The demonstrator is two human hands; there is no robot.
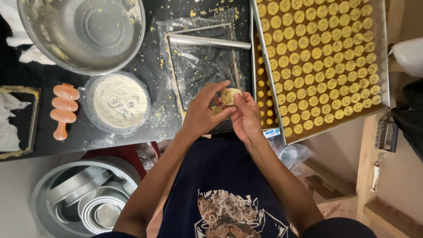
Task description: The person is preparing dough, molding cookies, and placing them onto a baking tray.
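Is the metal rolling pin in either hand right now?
No: the rolling pin lies on the plastic sheet; both hands hold a dough piece.

Both hands raised together, left hand [200, 115] and right hand [246, 118] fingers pinched.

Warm indoor light, soft shadows; sharp centre, slight edge distortion

Between the 2 hands [222, 112] sits a dough lump [230, 95], above a plastic sheet [200, 66] bearing a metal rod [209, 42] — flour container [118, 102] to the left, mixing bowl [83, 31] behind it, cookie tray [382, 66] to the right
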